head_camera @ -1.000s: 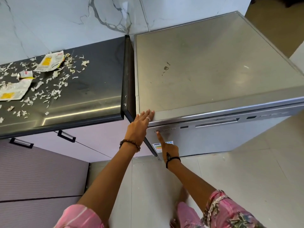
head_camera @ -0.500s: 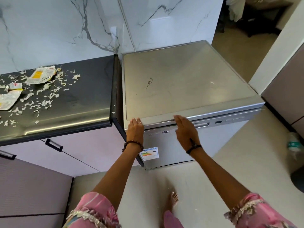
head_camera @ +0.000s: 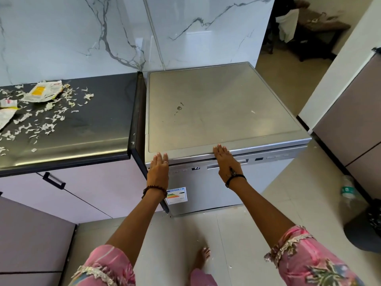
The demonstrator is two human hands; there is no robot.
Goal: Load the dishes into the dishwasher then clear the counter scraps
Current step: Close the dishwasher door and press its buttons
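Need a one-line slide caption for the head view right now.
Both hands, left hand and right hand, rest flat on the closed dishwasher front edge; paper scraps litter the counter.

View: we had one head camera only, so no second view shared anything.
Position: we stood above and just in front of the dishwasher (head_camera: 216, 108).
Facing: we looked forward and steeply down onto its top.
Nearness: close, at arm's reach.
Framing: counter (head_camera: 86, 124) to its left, floor (head_camera: 237, 228) before it.

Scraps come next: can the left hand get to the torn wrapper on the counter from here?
Probably yes. The left hand rests open on the dishwasher's front edge, and the bare counter between it and the wrapper holds only loose scraps.
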